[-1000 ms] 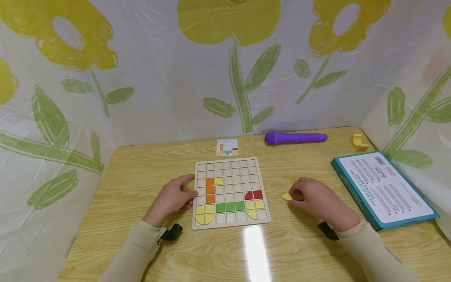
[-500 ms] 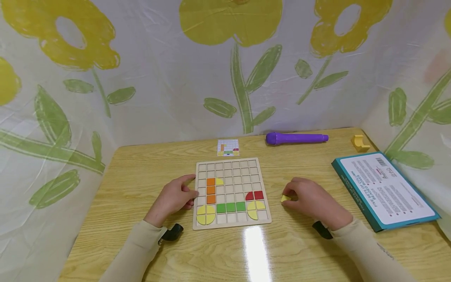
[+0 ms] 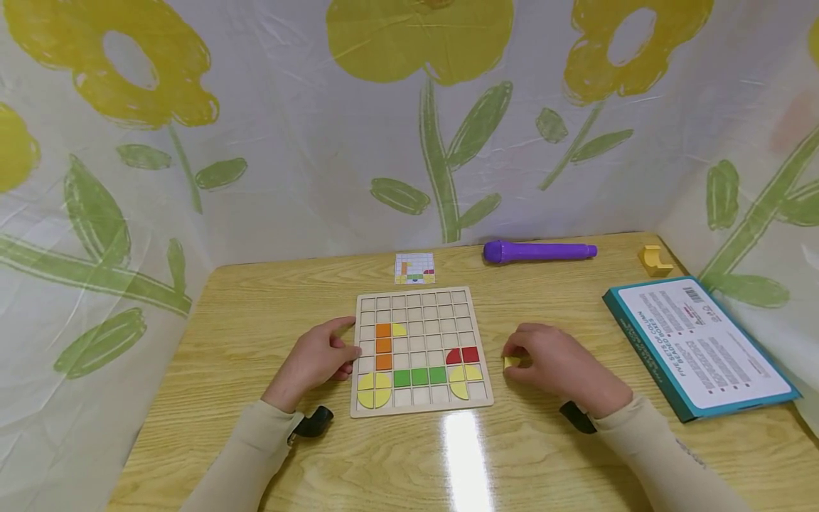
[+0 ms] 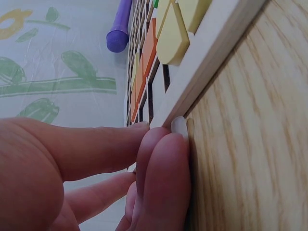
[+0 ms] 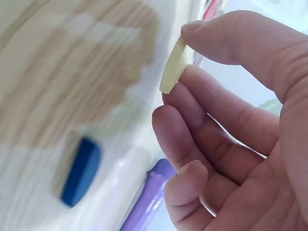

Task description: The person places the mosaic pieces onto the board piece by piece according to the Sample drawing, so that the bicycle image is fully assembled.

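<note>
My right hand (image 3: 552, 359) pinches a yellow quarter-circle tile (image 5: 174, 67) between thumb and fingertips, over the table just right of the wooden grid board (image 3: 430, 313). My left hand (image 3: 320, 353) holds the board's left edge, its thumb and fingertips on the rim in the left wrist view. Set in the board are orange squares (image 3: 383, 346), green squares (image 3: 419, 376), red tiles (image 3: 470, 355) and yellow quarter circles (image 3: 374, 390). At lower right, the yellow group has three quarters beside a bare cell. A dark blue curved tile (image 5: 81, 172) lies on the table, hidden behind my right hand in the head view.
A small pattern card (image 3: 414, 268) lies behind the board. Further right are a purple toy microphone (image 3: 540, 252) and a yellow block (image 3: 655, 261). A teal and white box (image 3: 704, 345) lies at the table's right side.
My right hand has moved left toward the board with the yellow tile, which has turned and shows less of its face. My left hand stays at the board's edge.
</note>
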`<state>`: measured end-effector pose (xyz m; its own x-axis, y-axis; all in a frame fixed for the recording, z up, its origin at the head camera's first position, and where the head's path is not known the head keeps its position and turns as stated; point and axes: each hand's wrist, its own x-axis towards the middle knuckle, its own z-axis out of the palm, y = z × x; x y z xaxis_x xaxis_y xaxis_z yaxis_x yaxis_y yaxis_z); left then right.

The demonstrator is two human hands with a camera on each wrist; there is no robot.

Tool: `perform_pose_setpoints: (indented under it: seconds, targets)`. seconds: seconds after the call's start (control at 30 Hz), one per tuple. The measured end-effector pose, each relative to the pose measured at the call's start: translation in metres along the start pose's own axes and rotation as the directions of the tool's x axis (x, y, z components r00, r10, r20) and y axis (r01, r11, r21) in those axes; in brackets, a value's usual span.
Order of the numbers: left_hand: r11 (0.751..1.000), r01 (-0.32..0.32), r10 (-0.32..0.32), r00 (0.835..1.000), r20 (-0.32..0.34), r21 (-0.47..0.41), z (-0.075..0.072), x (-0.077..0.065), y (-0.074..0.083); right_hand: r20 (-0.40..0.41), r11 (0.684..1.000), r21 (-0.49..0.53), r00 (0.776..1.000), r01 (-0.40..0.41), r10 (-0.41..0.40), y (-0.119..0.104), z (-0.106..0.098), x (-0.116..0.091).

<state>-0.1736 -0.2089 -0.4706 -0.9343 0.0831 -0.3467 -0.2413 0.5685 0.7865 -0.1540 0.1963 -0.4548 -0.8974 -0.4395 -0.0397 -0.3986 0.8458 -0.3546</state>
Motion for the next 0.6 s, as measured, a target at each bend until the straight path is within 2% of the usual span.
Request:
perform_pose_setpoints:
  seconds: [0.23,0.6]
  targets:
    - [1.000,-0.005,0.005,1.000,0.005,-0.004,0.000,-0.001,0.000,0.006,0.997,0.017,0.997,0.079,-0.079,-0.019,0.000,0.001]
    - [1.000,-0.001,0.001,1.000,0.001,0.002,0.000,-0.001,0.000,0.025,0.989,0.003,0.989,0.148,-0.148,-0.041,0.010,0.000]
